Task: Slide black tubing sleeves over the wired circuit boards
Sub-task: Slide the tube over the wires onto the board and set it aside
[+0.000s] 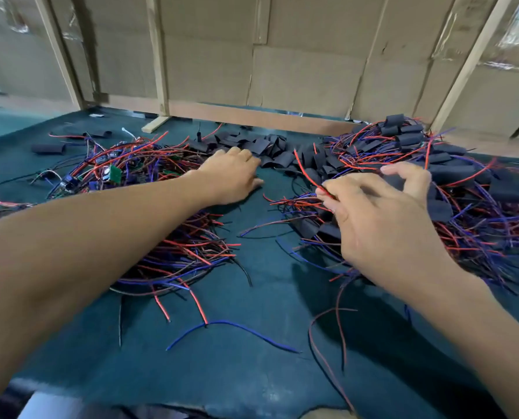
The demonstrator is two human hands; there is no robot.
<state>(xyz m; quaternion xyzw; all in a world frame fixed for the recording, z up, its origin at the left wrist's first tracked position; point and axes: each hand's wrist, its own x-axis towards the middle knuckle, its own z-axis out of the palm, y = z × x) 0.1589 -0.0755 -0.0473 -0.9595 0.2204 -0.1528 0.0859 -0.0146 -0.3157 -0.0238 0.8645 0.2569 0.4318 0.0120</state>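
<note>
Table [252, 313]: dark green cloth surface, strewn with loose wires.
Bare boards [113, 173]: tangled heap at far left, green boards on red, blue and black leads; judged light, the boards stiff but the solder joints fragile.
Empty sleeves [261, 146]: flattened black tube pieces in a loose pile at far centre, just beyond the left hand; judged very light, soft and easily crushed shut.
Sleeved boards [409, 137]: large heap at right, black sleeves with wires trailing out; these look finished.
Left hand [231, 173]: palm down, fingers reaching onto the near edge of the sleeve pile; whether the fingertips pinch a sleeve cannot be told.
Right hand [382, 213]: fingers curled, thumb and forefinger pinching a red wire [308, 173] at the near left edge of the right heap; blurred.
Where to hold: a sleeve by its long edges, so the mouth opens; a board by its edges, not by its leads.
Risk: pulling one wire is likely to drag tangled neighbours along.
</note>
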